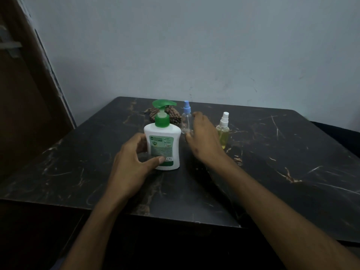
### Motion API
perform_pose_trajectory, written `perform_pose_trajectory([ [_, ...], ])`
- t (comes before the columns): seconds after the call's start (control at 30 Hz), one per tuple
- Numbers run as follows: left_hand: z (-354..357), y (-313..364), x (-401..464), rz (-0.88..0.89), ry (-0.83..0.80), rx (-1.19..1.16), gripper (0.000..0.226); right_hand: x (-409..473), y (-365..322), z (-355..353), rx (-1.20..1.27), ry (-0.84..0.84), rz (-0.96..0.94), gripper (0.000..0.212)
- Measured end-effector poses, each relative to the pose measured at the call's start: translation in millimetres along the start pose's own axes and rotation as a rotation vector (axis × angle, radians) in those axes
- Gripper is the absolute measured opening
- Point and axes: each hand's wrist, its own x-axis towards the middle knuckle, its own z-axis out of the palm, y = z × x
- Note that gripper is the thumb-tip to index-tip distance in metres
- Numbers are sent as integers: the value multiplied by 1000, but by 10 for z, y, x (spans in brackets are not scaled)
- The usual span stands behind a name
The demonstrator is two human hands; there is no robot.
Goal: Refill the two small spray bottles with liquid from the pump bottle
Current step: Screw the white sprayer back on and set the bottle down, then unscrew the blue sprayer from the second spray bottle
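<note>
The dark marble-patterned table (272,172) ran back to a pale wall (194,45), its near edge crossing low in the view and its right side open and bare beside the bottles. A brown door (25,114) stood close along the left edge. The pump bottle (163,145), white with a green pump head, stood upright near the table's middle. The left hand (134,160) gripped it from the left, thumb curled across the front label and fingers wrapped behind. Behind and to the right stood 2 small spray bottles, both upright: the clear one with a blue cap (186,118) and the one with a white cap (223,131) holding yellowish liquid. The right hand (202,137) lay between them with fingers loosely spread, holding nothing; its fingertips were at the base of the blue-capped bottle, though contact could not be told. A brown patterned cloth bundle (171,114) sat behind the pump bottle.
</note>
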Motion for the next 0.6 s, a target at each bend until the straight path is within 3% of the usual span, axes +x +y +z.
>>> perform_pose_trajectory([
  [0.3,-46,-16,-149,14,61,49,62,481,54,394,51,35,184,44],
  [0.47,-63,85,-434,18,248,170,76,511,108,410,60,64,186,31],
  [0.6,0,272,-723,93,400,217,74,252,98,191,44,13,105,27],
])
